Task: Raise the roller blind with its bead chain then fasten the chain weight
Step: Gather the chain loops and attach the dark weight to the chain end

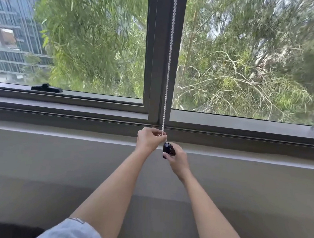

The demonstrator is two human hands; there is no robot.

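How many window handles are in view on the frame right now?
1: a black window handle sits on the left pane's bottom rail, far left of the bead chain. The right pane shows none, though its edge is cropped.

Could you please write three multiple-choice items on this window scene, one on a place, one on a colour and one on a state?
1. Where does the bead chain hang?
A. In front of the centre frame post
B. Across the left pane
C. Along the right edge of the window

2. What colour is the chain weight?
A. White
B. Black
C. Red

3. What is the left hand doing?
A. Resting flat on the sill
B. Hanging free at the person's side
C. Closed around the chain just above the weight

Answers: 1 A, the chain runs straight down the grey window frame between the two panes. 2 B, the weight shows dark black against the right hand that grips it. 3 C, its fingers curl around the chain's lower end.
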